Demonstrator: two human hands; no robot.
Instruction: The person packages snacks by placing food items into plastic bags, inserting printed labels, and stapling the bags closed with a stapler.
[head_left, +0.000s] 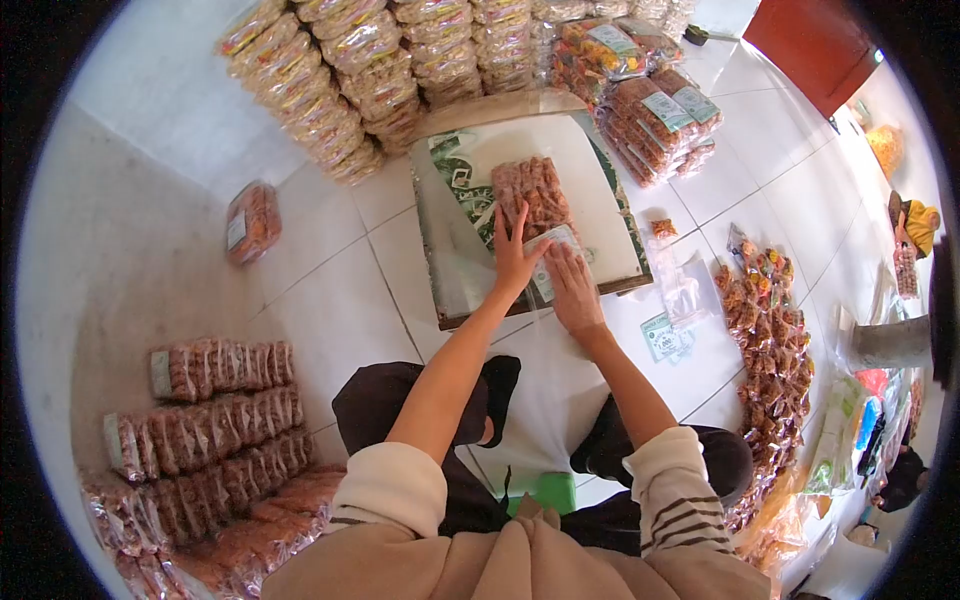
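A clear plastic bag of small brown snack packs (pixel 533 190) lies flat on a low board-topped stand (pixel 600 160) in front of me. My left hand (pixel 513 258) rests on the bag's near left side, its fingers and thumb spread apart. Across the bag's near end, on a pale printed label (pixel 552 240), my right hand (pixel 573 287) lies with its fingers stretched out. Clear plastic extends below the label between my hands. Neither hand is wrapped round anything. Part of the label is hidden under the fingers.
Snack bags (pixel 360 60) stack along the back wall, with labelled bags (pixel 660 115) beside them. Loose labels (pixel 665 337), clear plastic sleeves (pixel 690 290) and a long row of small snack packets (pixel 768 350) lie right. More bags (pixel 215 430) line the left. A person (pixel 915 225) shows far right.
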